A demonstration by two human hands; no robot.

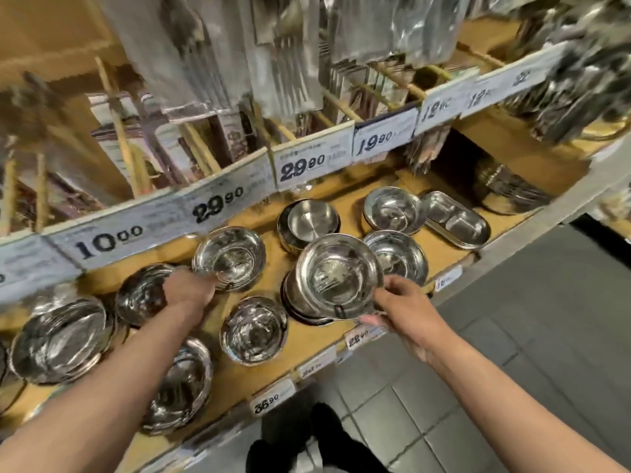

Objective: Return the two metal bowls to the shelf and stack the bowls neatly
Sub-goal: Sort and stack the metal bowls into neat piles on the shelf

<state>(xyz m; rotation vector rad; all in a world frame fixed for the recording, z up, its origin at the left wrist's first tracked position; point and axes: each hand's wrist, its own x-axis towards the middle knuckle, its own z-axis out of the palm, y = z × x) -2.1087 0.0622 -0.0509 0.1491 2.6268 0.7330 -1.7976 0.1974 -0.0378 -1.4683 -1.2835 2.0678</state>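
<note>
A: Right hand (pixel 408 307)?
B: Pinching a metal bowl (pixel 338 274) by its rim, tilted over a stack (pixel 297 302) on the shelf (pixel 269 363).
A: Left hand (pixel 189 288)?
B: Gripping another bowl's (pixel 228 256) rim (all bowls empty).

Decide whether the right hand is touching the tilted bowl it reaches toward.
Touching. The head view shows the right hand pinching the near rim of the tilted bowl, thumb on top, above a stack.

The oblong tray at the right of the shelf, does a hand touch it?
No. The tray lies apart from both hands, which hold round bowls further left.
</note>
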